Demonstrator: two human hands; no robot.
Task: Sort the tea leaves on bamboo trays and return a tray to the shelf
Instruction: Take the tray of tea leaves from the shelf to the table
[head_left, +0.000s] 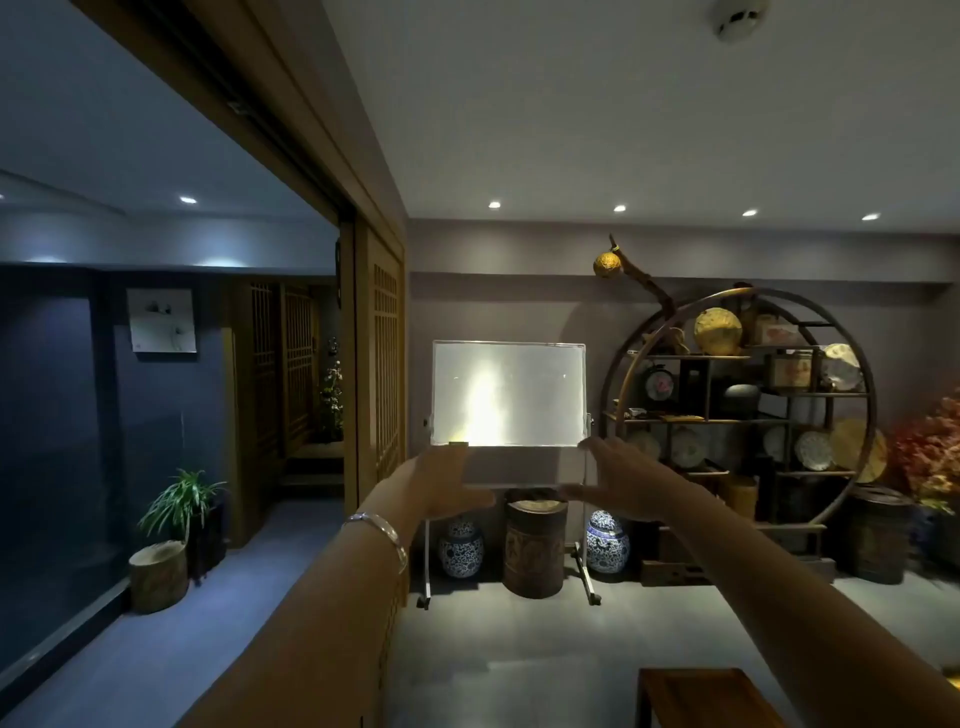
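No bamboo tray or tea leaves are in view. Both my arms are stretched out in front of me at chest height. My left hand (448, 483), with a silver bangle on its wrist, and my right hand (617, 480) face each other, fingers spread, with nothing in either. They hang in the air in front of the lower edge of a whiteboard (508, 393) on a wheeled stand. A round wooden display shelf (737, 405) stands against the back wall to the right, holding tea cakes, plates and boxes.
Two blue-and-white jars (461, 550) and a brown carved barrel (535, 548) stand under the whiteboard. A wooden partition wall (382, 364) runs on the left, with a corridor and potted plant (182, 506) beyond. A wooden bench corner (701, 696) shows at the bottom right.
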